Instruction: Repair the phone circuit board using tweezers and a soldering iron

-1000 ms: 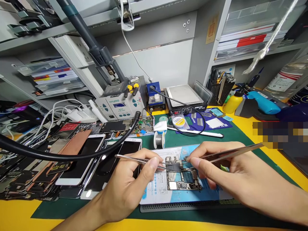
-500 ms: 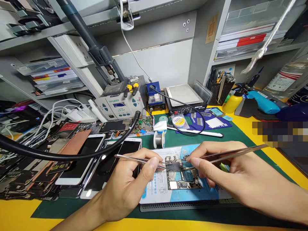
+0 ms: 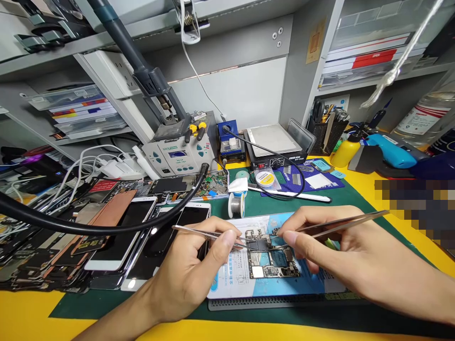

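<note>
A phone circuit board [image 3: 269, 271] lies flat on a blue and white printed pad [image 3: 231, 290], between my hands. My left hand [image 3: 194, 265] pinches a pair of metal tweezers [image 3: 192, 230], whose tips reach over the dark chip area on the board's upper left. In my right hand [image 3: 330, 251] is a second pair of tweezers [image 3: 355, 220], held with thumb and fingers. Its tips point at the middle of the board, near the tips of the left pair. Whether either pair grips a small part is too fine to see.
Phones [image 3: 119, 239] and stacked phone parts lie at left, under a thick black hose [image 3: 106, 230]. Behind the pad stand a solder spool [image 3: 236, 205], a white-handled brush [image 3: 302, 195], a rework station [image 3: 177, 156] and a heating plate [image 3: 273, 139]. A yellow bottle [image 3: 346, 151] is at right.
The view has shifted slightly. The rear end of the right tweezers has moved a little left, while both hands stay over the board with their grips unchanged.
</note>
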